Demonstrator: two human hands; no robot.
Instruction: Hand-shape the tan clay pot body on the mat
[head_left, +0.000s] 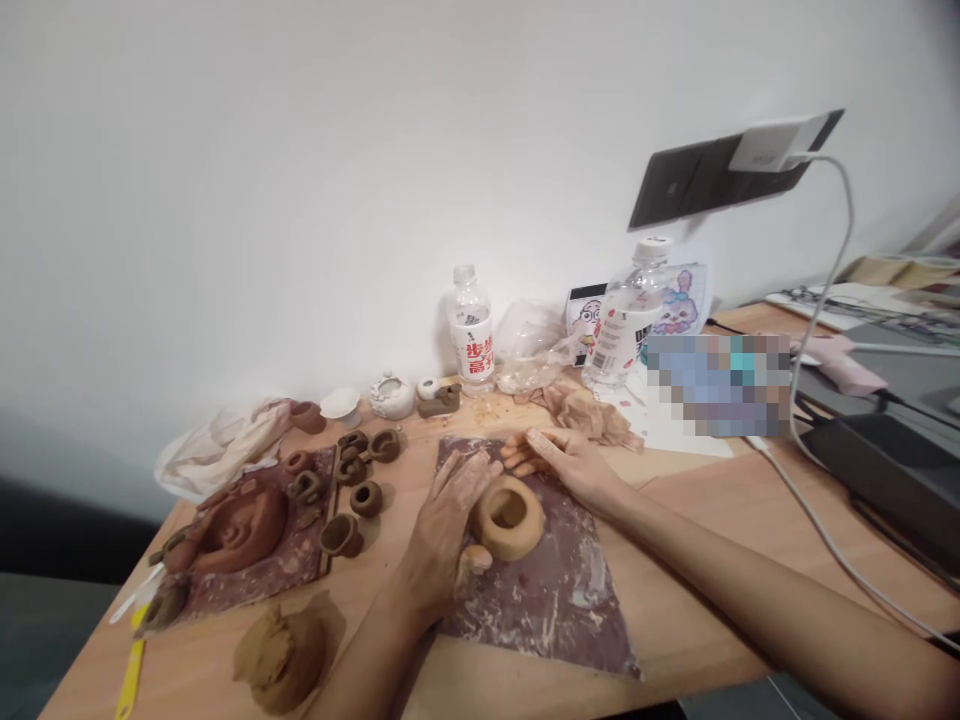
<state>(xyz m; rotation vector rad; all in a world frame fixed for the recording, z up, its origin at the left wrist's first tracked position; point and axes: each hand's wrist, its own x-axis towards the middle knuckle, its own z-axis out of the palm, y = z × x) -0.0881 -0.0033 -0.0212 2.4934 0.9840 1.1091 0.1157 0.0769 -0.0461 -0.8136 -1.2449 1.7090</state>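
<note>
A round, tan clay pot (pixel 523 533) with a hole in its top rests on a dark, clay-smeared mat (pixel 555 610). My left hand (pixel 448 525) lies along the pot's left side, fingers stretched out and thumb near its front. Beyond the pot, to the right, is my right hand (pixel 564 462), its fingers extended toward the left fingertips and apart from the pot's rim. Neither hand grips anything. A rough lump of clay (pixel 281 655) sits on the table left of my left forearm.
Several small clay pots (pixel 366 498) stand left, beside a second mat (pixel 300 560) bearing a reddish clay piece (pixel 244 530). Behind are a water bottle (pixel 472 335), another bottle (pixel 626 325) and crumpled cloth (pixel 592 415). A white cable (pixel 810 530) crosses the right side.
</note>
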